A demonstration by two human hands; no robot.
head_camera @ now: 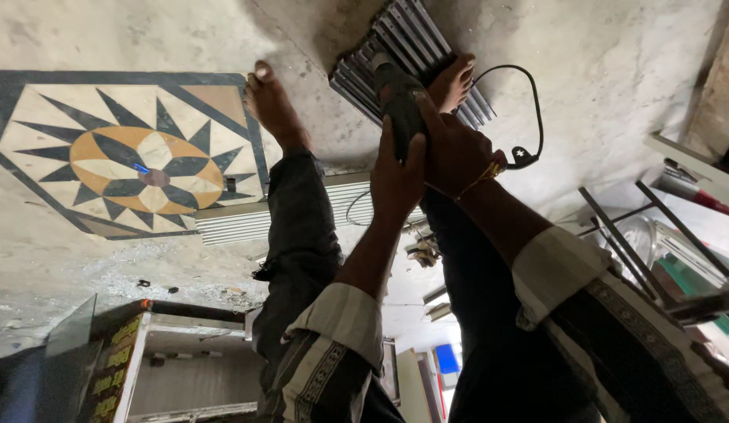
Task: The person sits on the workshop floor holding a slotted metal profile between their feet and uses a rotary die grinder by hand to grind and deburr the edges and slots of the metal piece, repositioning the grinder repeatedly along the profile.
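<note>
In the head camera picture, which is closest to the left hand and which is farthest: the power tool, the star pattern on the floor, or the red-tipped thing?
From the left hand:
1. Dark power tool, held by it.
2. Star pattern, across the floor at picture left.
3. Red-tipped thing, far at the picture's right edge.

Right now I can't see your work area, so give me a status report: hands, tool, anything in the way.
Left hand and right hand both grip the power tool over the metal channel strips. Right foot on strips. Cord loops alongside.
</note>
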